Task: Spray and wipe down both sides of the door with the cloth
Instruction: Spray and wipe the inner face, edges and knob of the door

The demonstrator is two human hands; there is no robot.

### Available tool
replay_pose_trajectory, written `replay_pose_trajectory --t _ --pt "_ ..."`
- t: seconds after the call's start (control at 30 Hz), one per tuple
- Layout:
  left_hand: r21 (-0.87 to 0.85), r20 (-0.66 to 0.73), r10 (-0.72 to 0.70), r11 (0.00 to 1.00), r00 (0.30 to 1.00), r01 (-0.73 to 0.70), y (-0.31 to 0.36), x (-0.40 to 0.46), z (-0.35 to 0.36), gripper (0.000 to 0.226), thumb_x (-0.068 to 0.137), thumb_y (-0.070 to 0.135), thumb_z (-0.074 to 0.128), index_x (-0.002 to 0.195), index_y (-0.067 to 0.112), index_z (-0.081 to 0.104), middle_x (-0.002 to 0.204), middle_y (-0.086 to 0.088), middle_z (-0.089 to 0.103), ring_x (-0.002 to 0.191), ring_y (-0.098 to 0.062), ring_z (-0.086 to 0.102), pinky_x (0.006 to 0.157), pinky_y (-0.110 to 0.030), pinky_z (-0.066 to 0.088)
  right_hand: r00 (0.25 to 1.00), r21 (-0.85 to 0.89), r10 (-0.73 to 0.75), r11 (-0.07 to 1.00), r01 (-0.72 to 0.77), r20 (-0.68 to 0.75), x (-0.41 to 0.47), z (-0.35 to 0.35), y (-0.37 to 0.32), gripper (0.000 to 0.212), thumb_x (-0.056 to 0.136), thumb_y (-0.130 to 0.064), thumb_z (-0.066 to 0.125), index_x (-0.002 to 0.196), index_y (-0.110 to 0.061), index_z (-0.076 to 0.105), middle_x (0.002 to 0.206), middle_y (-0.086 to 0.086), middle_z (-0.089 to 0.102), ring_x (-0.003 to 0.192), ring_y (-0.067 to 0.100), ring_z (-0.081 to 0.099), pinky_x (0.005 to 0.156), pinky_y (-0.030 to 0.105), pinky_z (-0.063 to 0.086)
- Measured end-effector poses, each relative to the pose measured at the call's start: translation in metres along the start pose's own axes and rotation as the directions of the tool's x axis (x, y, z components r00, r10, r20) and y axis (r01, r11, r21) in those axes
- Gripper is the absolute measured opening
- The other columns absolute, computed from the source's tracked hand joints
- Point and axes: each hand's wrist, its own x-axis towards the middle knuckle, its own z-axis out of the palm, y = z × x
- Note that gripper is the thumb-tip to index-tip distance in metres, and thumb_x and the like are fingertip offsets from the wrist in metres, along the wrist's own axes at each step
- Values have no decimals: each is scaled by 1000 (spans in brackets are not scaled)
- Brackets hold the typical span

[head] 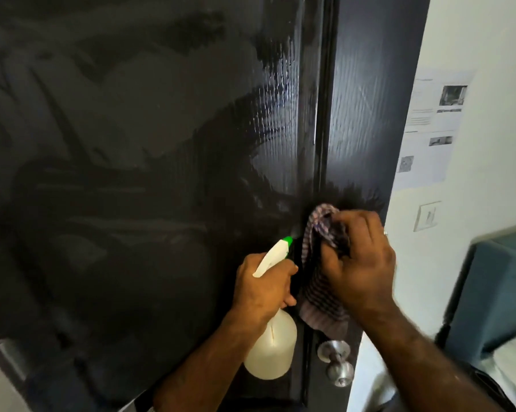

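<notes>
Checked cloth, bunched in right hand, fingers curled round it, presses on dark door w/ wet streaks, just above knob. Left hand grips spray bottle, nozzle aimed at panel beside cloth, prob. ready for re-spray.

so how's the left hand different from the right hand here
The left hand grips the spray bottle by its neck, off the door; the right hand grips the checked cloth against the door. The left hand sits lower, the right nearer the door's edge. Both are curled round something, above the knob.
</notes>
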Motion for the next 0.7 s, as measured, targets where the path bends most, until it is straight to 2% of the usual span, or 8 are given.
replay_pose_trajectory --t 0.1,0.17,0.27,0.4,0.47,0.53,0.6,0.7 --pt "-72 -55 50 996 997 -54 30 4 3 22 97 13 67 78 3 70 60 -11 62 48 -25 60 47 -29 43 976 6 -201 979 202 -82 69 -1 -10 30 94 -13 74 124 -9 74 123 18 62 100 36 64 76 54 57" --pt "-108 -72 88 989 993 -96 57 7 4 24 99 18 68 78 6 69 64 -10 67 47 -23 60 45 -27 43 938 -19 -311 950 312 -154 127 -1 -22 28 103 -18 68 128 -6 74 125 24 62 103 38 65 79 54 57" --pt "-120 -69 127 984 990 -134 83 8 1 27 99 16 67 74 6 66 67 -13 67 44 -22 59 44 -27 44 925 -156 -325 942 298 -198 169 3 -37 33 104 -23 60 132 -11 71 130 24 62 112 39 59 87 51 50" --pt "-159 -72 105 981 992 -115 86 -1 -8 24 96 15 68 75 5 68 69 -17 67 46 -26 57 45 -29 44 944 -183 -328 931 316 -39 69 20 -7 56 100 -28 61 152 -8 57 148 27 50 126 47 51 100 57 43" --pt "-152 -90 63 985 994 -76 76 -4 -14 21 94 17 69 76 5 70 71 -17 68 49 -26 58 48 -31 45 937 -173 -330 922 346 112 -3 29 23 58 99 -29 60 153 -8 57 151 25 46 124 48 54 101 59 44" --pt "-153 -107 17 988 994 -33 70 -8 -17 17 91 16 70 78 5 70 71 -16 67 51 -26 58 50 -32 45 907 -170 -362 901 399 215 -45 34 46 54 97 -29 61 148 -11 63 147 20 48 117 45 59 96 54 42" --pt "-170 -143 -21 985 990 -3 68 -10 -15 11 89 10 70 80 5 67 66 -14 62 50 -23 54 51 -33 45 896 -170 -404 885 433 182 -36 32 55 46 95 -27 67 140 -14 71 139 17 53 111 42 60 91 52 41" --pt "-180 -151 -32 984 988 5 75 -9 -8 5 89 6 70 91 4 66 61 -9 56 51 -19 51 50 -33 46 914 -166 -406 903 397 -22 29 23 45 38 96 -18 72 134 -13 75 128 20 62 105 43 62 90 53 43"
